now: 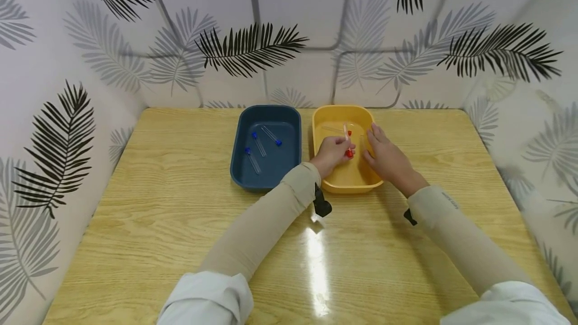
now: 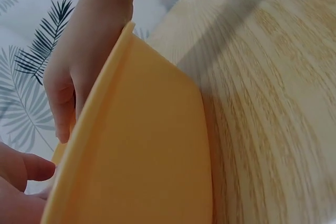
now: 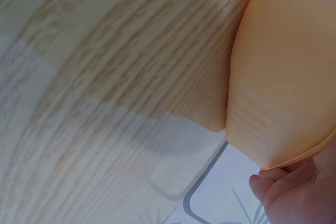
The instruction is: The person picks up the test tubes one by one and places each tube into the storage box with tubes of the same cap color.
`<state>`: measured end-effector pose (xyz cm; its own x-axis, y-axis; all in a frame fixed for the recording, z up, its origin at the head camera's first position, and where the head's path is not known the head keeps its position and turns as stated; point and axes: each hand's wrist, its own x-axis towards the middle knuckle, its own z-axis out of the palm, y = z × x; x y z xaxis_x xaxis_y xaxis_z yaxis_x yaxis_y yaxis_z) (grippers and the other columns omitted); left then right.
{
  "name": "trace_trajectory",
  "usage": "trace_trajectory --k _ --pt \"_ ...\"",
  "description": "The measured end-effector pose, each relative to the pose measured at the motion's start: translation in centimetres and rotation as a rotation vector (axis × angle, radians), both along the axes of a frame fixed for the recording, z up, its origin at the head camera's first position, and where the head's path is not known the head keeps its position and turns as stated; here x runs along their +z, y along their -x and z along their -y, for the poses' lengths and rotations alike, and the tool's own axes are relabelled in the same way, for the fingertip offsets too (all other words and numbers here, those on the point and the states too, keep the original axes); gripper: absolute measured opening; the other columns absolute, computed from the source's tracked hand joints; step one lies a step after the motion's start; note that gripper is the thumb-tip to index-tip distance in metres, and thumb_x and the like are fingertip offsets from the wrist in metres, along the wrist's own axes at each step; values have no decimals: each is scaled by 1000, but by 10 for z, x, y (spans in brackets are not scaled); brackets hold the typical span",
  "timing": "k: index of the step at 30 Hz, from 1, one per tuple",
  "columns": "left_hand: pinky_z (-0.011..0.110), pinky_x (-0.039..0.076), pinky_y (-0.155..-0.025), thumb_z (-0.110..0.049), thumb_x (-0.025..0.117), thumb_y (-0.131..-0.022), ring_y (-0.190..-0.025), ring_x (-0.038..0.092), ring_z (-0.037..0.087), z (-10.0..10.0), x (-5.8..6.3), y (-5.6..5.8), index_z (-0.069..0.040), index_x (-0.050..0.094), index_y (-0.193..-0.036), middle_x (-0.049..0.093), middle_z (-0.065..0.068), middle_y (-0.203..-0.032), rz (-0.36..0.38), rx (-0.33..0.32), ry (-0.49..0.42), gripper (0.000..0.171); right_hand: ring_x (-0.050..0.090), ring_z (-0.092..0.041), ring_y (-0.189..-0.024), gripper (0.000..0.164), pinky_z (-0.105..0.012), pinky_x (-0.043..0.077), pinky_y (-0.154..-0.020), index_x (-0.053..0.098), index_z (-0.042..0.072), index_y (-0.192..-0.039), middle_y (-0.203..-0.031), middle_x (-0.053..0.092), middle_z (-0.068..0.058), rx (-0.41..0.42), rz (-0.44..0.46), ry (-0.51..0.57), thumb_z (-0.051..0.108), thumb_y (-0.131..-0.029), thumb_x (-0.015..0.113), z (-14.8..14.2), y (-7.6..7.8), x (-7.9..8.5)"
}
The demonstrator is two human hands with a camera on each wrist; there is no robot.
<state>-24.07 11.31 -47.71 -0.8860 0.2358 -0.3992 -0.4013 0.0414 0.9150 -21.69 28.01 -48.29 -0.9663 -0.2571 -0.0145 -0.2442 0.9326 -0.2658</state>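
Observation:
My left hand reaches over the near left side of the yellow tray, its fingertips pinching a clear test tube by its red-capped end. Behind that tube, a second red cap shows in the tray. Across from it, my right hand lies over the right rim, fingers extended and thumb reaching inside. A faint clear tube shape stands out against the tray wall beside that thumb. In the left wrist view, the right hand's fingers dip behind the rim; in the right wrist view, its other fingers lie along the rim.
Left of the yellow tray stands a dark blue tray holding several blue-capped tubes, among them one tube at the back. Both trays stand near the back edge of the wooden table, close to a leaf-patterned backdrop.

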Motion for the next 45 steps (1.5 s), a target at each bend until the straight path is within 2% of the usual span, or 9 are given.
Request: trace_trajectory --k 4,8,14,20,23,27,36,45 --pt "27 53 -75 -12 52 -95 -83 64 13 -1 -3 4 6 55 -124 67 6 -93 96 37 -74 34 12 -35 -138 63 -49 22 -107 24 -9 -143 -151 12 -23 0 -14 1 21 -95 53 1 1 1" --pt "29 54 -76 -4 52 -93 -83 64 18 -2 -5 8 10 54 -121 65 10 -91 197 100 -170 32 12 -34 -139 63 -49 21 -108 24 -9 -143 -151 12 -23 -5 -14 7 21 -95 52 2 1 3" --pt "32 52 -80 3 48 -89 -85 64 21 -2 -3 8 11 55 -112 65 14 -91 272 159 -220 25 12 -35 -138 62 -49 21 -108 25 -9 -142 -151 12 -23 -11 -13 17 20 -94 52 3 1 5" --pt "34 50 -86 5 45 -90 -91 62 26 -2 1 8 13 55 -108 61 13 -86 344 178 -258 22 12 -34 -138 63 -49 21 -108 24 -9 -143 -151 12 -22 -23 -3 16 19 -94 53 3 1 7" --pt "35 49 -87 5 45 -91 -94 61 28 -2 0 8 13 56 -105 58 13 -81 358 190 -271 20 12 -34 -139 63 -49 20 -108 24 -8 -143 -152 11 -21 -27 7 12 20 -94 53 3 1 7" --pt "36 50 -86 5 46 -89 -95 62 29 -2 -1 7 11 58 -92 58 12 -76 352 199 -262 13 12 -34 -138 63 -49 21 -108 24 -8 -143 -152 12 -21 -27 3 15 20 -94 53 3 1 6" --pt "36 52 -82 4 51 -88 -77 62 24 -5 -7 8 9 56 -92 59 13 -76 332 215 -239 9 12 -34 -139 63 -49 20 -108 24 -7 -143 -152 11 -20 -33 13 21 20 -94 52 2 1 4" --pt "37 51 -84 -1 55 -90 -95 64 30 -4 -9 5 4 54 -86 60 14 -80 327 196 -211 6 11 -32 -139 62 -48 20 -109 25 -8 -143 -152 11 -20 -41 22 23 20 -94 52 2 -1 4"
